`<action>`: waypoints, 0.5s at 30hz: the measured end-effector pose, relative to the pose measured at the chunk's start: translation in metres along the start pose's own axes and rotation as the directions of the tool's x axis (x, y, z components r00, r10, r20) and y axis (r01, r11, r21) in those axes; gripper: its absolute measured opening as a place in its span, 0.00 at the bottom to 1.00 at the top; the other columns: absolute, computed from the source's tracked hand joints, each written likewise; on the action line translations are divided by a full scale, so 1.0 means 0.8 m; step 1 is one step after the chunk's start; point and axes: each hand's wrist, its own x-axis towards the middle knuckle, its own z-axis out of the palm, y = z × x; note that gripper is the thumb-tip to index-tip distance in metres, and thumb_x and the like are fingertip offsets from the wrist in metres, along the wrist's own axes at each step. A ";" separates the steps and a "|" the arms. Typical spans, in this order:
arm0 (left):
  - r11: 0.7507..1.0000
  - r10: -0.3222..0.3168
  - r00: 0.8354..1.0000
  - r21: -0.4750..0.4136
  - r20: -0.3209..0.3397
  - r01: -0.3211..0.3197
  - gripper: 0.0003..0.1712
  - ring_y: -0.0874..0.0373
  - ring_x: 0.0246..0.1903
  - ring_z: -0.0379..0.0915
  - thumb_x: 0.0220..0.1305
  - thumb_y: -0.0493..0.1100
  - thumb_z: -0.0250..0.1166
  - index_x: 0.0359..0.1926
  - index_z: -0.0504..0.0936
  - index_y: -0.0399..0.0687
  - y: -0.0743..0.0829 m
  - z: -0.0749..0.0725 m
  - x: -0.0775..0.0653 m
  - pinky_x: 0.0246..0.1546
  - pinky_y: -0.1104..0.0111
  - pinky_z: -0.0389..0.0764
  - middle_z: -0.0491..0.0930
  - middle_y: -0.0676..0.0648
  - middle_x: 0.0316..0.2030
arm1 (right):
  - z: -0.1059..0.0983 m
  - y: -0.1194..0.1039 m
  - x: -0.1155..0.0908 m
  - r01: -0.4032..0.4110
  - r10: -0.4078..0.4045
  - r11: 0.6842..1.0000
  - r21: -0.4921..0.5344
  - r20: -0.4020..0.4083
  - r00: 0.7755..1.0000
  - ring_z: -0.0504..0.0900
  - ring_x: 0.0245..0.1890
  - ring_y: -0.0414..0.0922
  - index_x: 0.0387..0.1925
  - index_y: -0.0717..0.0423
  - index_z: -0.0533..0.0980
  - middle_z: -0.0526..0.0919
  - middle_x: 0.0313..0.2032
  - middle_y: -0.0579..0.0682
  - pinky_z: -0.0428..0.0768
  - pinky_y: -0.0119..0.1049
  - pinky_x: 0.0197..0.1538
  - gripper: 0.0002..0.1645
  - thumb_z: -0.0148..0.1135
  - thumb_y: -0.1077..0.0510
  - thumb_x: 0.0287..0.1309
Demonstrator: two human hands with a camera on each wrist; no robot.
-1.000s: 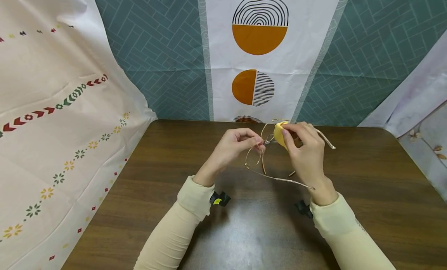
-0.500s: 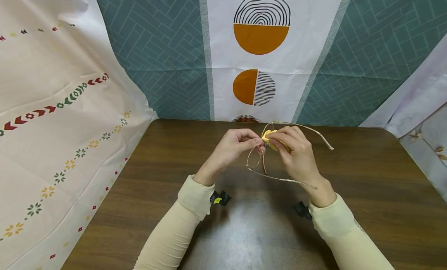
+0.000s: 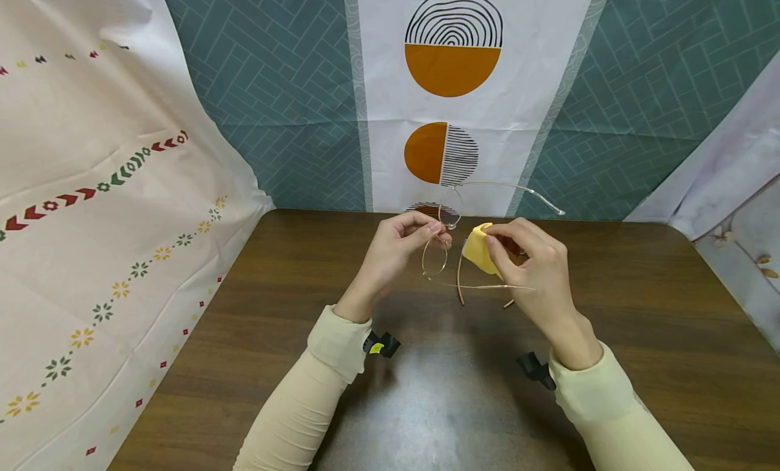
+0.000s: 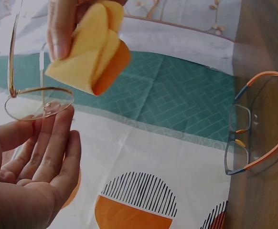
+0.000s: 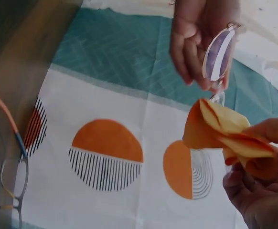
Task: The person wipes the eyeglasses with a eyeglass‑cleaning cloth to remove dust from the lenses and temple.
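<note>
My left hand (image 3: 396,254) pinches a pair of gold wire-rimmed eyeglasses (image 3: 435,257) between thumb and fingers near the bridge. Both temples stick out unfolded toward the right. In the left wrist view one round lens (image 4: 39,103) sits just above the fingertips. My right hand (image 3: 537,268) pinches a folded yellow cleaning cloth (image 3: 480,250) a short way right of the lenses, apart from them. Its folds show orange in the right wrist view, where the cloth (image 5: 218,129) bunches between thumb and fingers.
A second pair of eyeglasses, with orange temples (image 4: 270,157), stands unfolded on the wooden table (image 3: 256,363). The head view shows only its temple ends (image 3: 460,285), the rest being behind the cloth and right hand. Patterned fabric hangings (image 3: 292,105) enclose the back and sides.
The cloth moved left to the lens by the left fingertips, then back right, off the glasses. My left hand has lifted and turned the glasses, so the far lens now stands higher.
</note>
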 end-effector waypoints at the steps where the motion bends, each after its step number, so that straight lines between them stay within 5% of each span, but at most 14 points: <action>1: 1.000 0.002 1.000 -0.005 -0.010 -0.002 0.08 0.46 0.39 0.87 0.74 0.34 0.63 0.45 0.84 0.29 0.000 0.000 0.000 0.60 0.59 0.79 0.89 0.50 0.33 | 0.000 -0.001 -0.001 -0.017 0.017 1.000 0.013 0.019 1.000 0.73 0.29 0.38 0.37 0.62 0.86 0.82 0.28 0.49 0.69 0.22 0.32 0.07 0.72 0.73 0.58; 7: 1.000 0.012 0.998 -0.024 -0.066 -0.013 0.08 0.57 0.40 0.86 0.74 0.35 0.64 0.45 0.84 0.31 0.000 0.006 -0.001 0.57 0.60 0.80 0.88 0.51 0.34 | 0.015 -0.007 -0.008 -0.057 0.051 0.995 0.079 0.067 0.996 0.72 0.28 0.39 0.37 0.61 0.86 0.79 0.27 0.47 0.69 0.28 0.30 0.07 0.73 0.72 0.57; 15: 0.994 0.080 0.993 -0.061 -0.091 -0.085 0.08 0.58 0.41 0.85 0.74 0.32 0.63 0.45 0.82 0.27 -0.006 0.022 -0.003 0.52 0.65 0.83 0.88 0.49 0.36 | 0.050 -0.010 -0.023 0.047 -0.045 0.998 0.038 -0.053 0.998 0.74 0.26 0.42 0.39 0.65 0.86 0.82 0.28 0.52 0.70 0.27 0.31 0.08 0.73 0.74 0.57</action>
